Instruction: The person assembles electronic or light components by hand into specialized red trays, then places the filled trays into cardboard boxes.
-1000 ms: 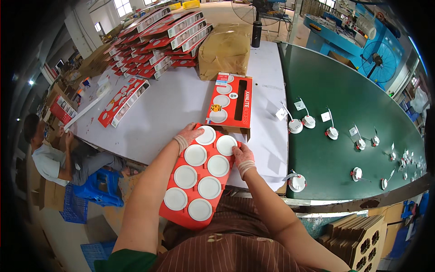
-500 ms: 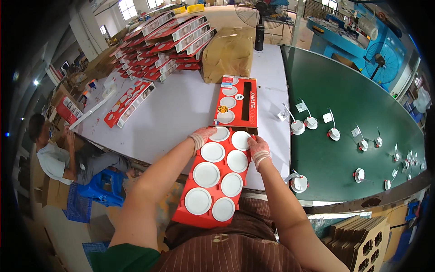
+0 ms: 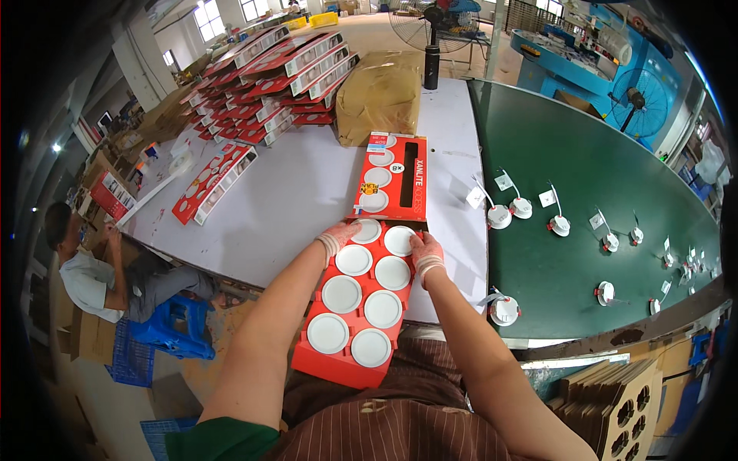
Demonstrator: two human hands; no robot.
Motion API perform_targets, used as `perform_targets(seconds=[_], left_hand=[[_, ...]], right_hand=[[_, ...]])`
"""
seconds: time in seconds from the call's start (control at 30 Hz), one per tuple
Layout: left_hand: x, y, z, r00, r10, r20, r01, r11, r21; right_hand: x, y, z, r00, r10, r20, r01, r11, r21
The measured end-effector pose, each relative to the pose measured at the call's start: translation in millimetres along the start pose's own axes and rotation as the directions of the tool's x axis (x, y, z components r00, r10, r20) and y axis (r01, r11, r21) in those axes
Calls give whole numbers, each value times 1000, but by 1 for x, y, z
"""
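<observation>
A red card tray (image 3: pixel 336 368) with two rows of white round downlights (image 3: pixel 341 294) slopes from my lap up to the table. Its far end meets the near end of a red carton (image 3: pixel 393 180) with a dark window slot, lying flat on the table. At the tray's far left corner, my gloved left hand (image 3: pixel 339 234) grips the edge. My gloved right hand (image 3: pixel 426 252) is closed on the opposite edge, beside the upper right downlight. Both hands' fingertips are partly hidden at the carton's mouth.
Behind the carton stands a taped brown box (image 3: pixel 378 100), beside a stack of red cartons (image 3: pixel 284 73). Another red carton (image 3: pixel 215 182) lies to the left. Loose downlights (image 3: pixel 505 310) rest on the green conveyor belt (image 3: pixel 553 284). A seated person (image 3: pixel 96 269) is at far left.
The whole view has shifted slightly to the left. Both hands keep their hold on the tray, and its far end stays against the carton's near end.
</observation>
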State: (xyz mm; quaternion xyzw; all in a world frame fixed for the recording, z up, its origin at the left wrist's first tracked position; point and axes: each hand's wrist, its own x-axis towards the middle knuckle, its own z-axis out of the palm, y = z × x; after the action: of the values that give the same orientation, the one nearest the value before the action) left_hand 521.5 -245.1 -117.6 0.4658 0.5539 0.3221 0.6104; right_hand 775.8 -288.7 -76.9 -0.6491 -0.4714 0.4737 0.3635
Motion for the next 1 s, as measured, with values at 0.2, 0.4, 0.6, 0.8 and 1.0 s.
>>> perform_targets(seconds=[0.2,0.4,0.6,0.8,1.0], left_hand=[[-3,0,14,967,96,-236,1,924,382],[15,-27,2,936,82,-342,-169,958,-233],[21,-34,4,961,68,-268,-119,976,-179],[-4,2,26,948,44,-315,-19,997,80],[-18,20,27,938,-125,-324,238,912,335]], right_hand=[[5,0,18,993,-29,-115,25,999,-38],[20,-9,35,995,52,-81,-57,996,-63],[2,-18,14,997,24,69,-23,999,-25],[-8,-34,2,998,56,16,-50,960,-275],[-1,-20,2,999,46,25,-31,905,-424]])
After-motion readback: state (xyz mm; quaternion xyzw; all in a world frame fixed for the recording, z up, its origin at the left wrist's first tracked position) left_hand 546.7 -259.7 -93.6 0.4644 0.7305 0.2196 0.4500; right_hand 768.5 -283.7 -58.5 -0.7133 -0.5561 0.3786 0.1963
